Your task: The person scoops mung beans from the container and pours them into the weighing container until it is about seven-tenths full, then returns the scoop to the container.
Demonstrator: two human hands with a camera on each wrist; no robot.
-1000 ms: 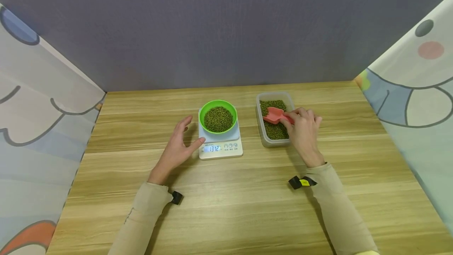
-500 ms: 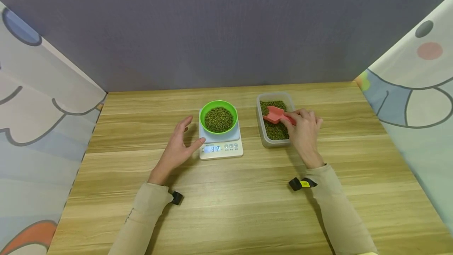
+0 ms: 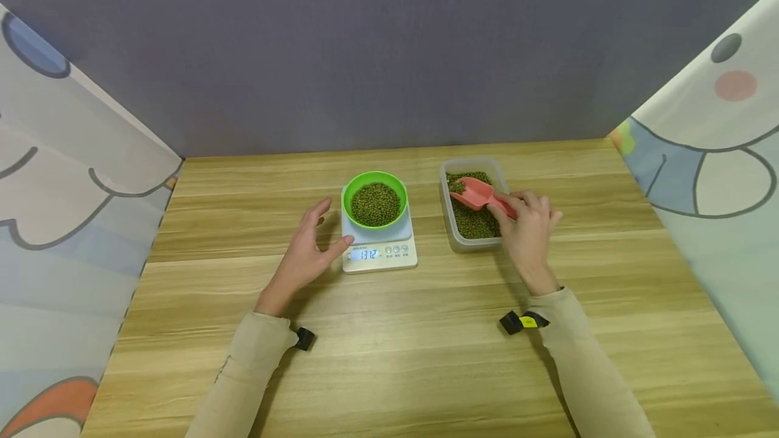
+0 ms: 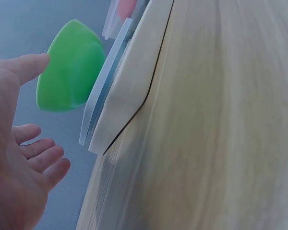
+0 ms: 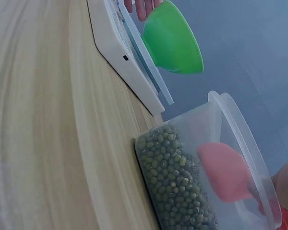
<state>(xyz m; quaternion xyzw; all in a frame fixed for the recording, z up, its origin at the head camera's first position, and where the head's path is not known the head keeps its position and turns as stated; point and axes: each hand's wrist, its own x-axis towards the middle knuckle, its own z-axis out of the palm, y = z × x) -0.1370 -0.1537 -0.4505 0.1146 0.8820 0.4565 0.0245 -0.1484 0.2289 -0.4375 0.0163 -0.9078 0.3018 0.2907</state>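
My right hand (image 3: 527,232) pinches the handle of a red scoop (image 3: 477,195) over a clear plastic container (image 3: 452,225) of mung beans (image 3: 477,224). Through the container's wall in the right wrist view, the scoop (image 5: 224,171) shows above the beans. A few beans lie at its front edge; whether they are in it I cannot tell. A green bowl (image 3: 398,186) with mung beans stands on a white kitchen scale (image 3: 380,259) whose display reads 131.2. My left hand (image 3: 304,252), thumb and fingers spread, is beside the scale; in the left wrist view it holds nothing.
The wooden table (image 3: 395,357) ends at a dark grey panel (image 3: 389,53) behind the scale and container. Printed cloths (image 3: 67,222) hang at both sides. The container stands a short way right of the scale.
The right hand has shifted slightly right, and the scoop now lies at a different tilt over the beans. The left hand, bowl and display reading are the same.
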